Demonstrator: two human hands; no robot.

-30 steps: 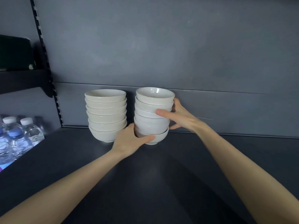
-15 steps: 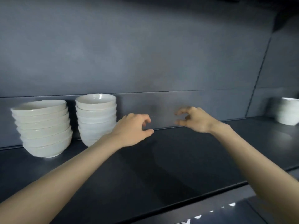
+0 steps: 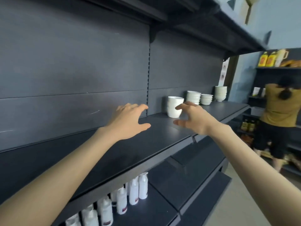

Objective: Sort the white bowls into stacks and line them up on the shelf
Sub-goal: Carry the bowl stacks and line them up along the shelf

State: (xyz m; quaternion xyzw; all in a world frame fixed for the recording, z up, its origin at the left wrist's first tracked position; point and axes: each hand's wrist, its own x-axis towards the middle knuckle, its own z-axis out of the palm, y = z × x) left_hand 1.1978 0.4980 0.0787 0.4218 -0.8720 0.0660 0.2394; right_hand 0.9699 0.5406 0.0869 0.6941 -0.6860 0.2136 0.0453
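Both my hands hover empty above the dark shelf [image 3: 133, 154]. My left hand [image 3: 128, 121] has its fingers spread, pointing right. My right hand [image 3: 193, 119] is open too, its fingertips close in front of the nearest white bowl stack [image 3: 173, 106], apart from it. Farther right along the shelf stand three more white bowl stacks: a tall one [image 3: 193, 97], a low one [image 3: 206, 99] and a tall one [image 3: 220, 93] at the shelf's far end. The two stacks I handled before are out of view to the left.
White bottles [image 3: 130, 191] stand on the lower shelf below my arms. An upper shelf [image 3: 179, 15] overhangs the bowls. A person in a mustard shirt [image 3: 280, 115] stands at another shelf at the far right.
My view has swung right along the shelf; the two finished stacks have left the frame. Both hands moved right, empty, toward the nearest stack of loose bowls.
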